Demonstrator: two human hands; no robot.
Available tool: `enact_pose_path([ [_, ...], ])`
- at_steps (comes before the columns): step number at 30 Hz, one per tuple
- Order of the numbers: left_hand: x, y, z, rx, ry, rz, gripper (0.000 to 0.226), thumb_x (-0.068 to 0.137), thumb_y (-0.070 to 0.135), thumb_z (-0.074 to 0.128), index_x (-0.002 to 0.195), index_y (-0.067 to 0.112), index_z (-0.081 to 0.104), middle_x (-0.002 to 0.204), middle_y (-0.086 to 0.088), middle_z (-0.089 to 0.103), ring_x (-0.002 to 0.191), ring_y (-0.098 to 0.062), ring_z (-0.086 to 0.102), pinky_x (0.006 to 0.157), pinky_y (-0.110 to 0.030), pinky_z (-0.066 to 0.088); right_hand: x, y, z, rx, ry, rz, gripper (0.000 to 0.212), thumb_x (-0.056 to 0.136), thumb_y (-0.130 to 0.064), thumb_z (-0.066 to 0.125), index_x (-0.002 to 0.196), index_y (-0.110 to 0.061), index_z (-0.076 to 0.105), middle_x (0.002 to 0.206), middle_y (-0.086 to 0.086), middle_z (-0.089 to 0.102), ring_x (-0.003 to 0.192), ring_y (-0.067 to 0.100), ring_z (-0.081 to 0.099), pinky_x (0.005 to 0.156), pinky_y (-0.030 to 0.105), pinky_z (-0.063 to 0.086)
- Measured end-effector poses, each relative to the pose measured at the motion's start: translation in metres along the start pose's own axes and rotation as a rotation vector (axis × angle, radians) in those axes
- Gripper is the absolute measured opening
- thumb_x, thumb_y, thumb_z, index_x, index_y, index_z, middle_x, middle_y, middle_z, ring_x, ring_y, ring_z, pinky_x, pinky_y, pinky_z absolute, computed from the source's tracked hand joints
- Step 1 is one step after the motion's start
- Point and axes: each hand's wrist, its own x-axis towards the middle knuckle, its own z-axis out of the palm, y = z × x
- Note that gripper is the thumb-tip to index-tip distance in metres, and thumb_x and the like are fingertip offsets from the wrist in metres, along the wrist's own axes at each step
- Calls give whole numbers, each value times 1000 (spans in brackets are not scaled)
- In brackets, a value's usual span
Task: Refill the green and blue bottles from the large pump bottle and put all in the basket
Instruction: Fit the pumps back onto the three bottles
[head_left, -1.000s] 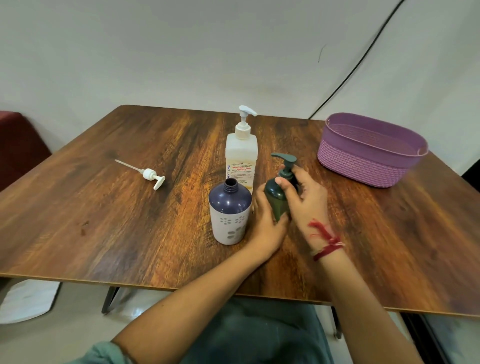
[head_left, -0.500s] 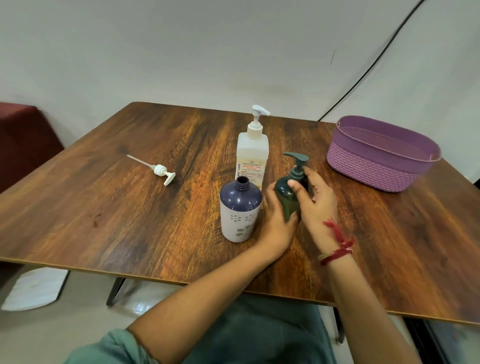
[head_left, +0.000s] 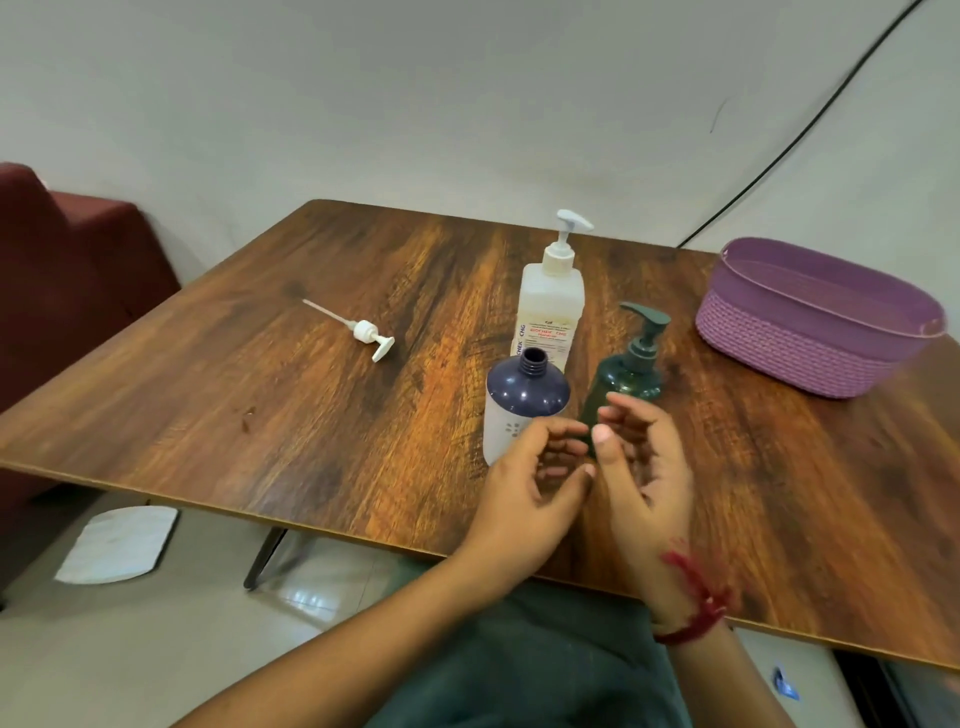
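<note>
At frame centre the large pump bottle, the uncapped blue bottle and the green bottle are grouped upright on the table, back from its near edge; bare wood is seen between them and the purple basket at right, and a loose white pump is laid at left. "CHG" can be read on the large bottle's label, the rest being blurred. The left hand and right hand are held before the green bottle with fingers relaxed, nothing grasped.
</note>
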Motion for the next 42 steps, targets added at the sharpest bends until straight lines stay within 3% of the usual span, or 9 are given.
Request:
enact_pose_path([
  [7, 9, -14, -49, 76, 257, 90, 20, 85, 11, 59, 103, 13, 53, 94, 6, 56, 87, -2, 56, 76, -16, 46, 6, 7, 29, 83, -206, 158, 53, 84, -27, 70, 130, -37, 45, 129, -15, 54, 118, -2, 53, 104, 35, 43],
  [14, 44, -32, -107, 190, 321, -1, 22, 85, 26, 62, 104, 33, 53, 113, 1, 54, 102, -12, 55, 88, -32, 51, 14, 6, 55, 8, -216, 160, 91, 69, -21, 83, 139, -36, 26, 127, -34, 39, 116, -19, 41, 98, 8, 36],
  [19, 82, -57, -170, 499, 476, -46, 27, 86, 22, 60, 110, 19, 48, 114, 0, 51, 108, -19, 46, 93, -39, 40, 22, 11, 66, 54, -166, 115, 85, 67, -6, 83, 130, -37, 35, 131, -18, 47, 125, 2, 47, 103, 20, 41],
  [22, 108, -68, -203, 862, 370, -49, 41, 84, 9, 51, 125, 14, 47, 127, -7, 48, 122, -28, 41, 100, -43, 32, 26, 13, 69, 86, -183, 119, 83, 67, -2, 81, 126, -39, 36, 130, -20, 47, 120, -7, 48, 98, 13, 42],
  [25, 134, -78, -223, 1201, 187, -95, 57, 87, 6, 45, 142, 19, 34, 147, -6, 37, 142, -32, 23, 112, -60, 13, 29, 12, 69, 111, -216, 149, 84, 67, -1, 80, 130, -35, 35, 130, -17, 48, 119, -8, 48, 95, 10, 43],
  [29, 152, -87, -228, 1455, -65, -151, 55, 97, 12, 34, 149, 23, 22, 157, -2, 25, 147, -32, 8, 107, -70, -3, 29, 13, 67, 120, -242, 169, 85, 65, -8, 80, 130, -36, 34, 130, -19, 49, 118, -9, 50, 96, 11, 43],
  [35, 153, -80, -224, 1451, -166, -91, 27, 98, 11, 33, 118, 14, 51, 128, -5, 56, 136, -28, 37, 107, -72, 0, 30, 15, 67, 114, -257, 169, 84, 60, -23, 83, 124, -49, 34, 132, -20, 48, 123, -2, 48, 105, 25, 41],
  [39, 151, -68, -215, 1392, -98, -35, 13, 97, 15, 38, 106, 16, 47, 113, -5, 59, 118, -27, 52, 110, -66, 4, 30, 21, 67, 103, -262, 144, 88, 62, -26, 87, 127, -50, 34, 138, -13, 47, 128, 5, 47, 109, 36, 40],
  [42, 147, -46, -197, 1188, 9, 60, 16, 98, 22, 44, 110, 13, 46, 110, -5, 58, 105, -25, 57, 108, -57, 30, 29, 25, 67, 96, -259, 133, 86, 66, -21, 85, 129, -49, 34, 139, -11, 47, 128, 6, 47, 109, 41, 40],
])
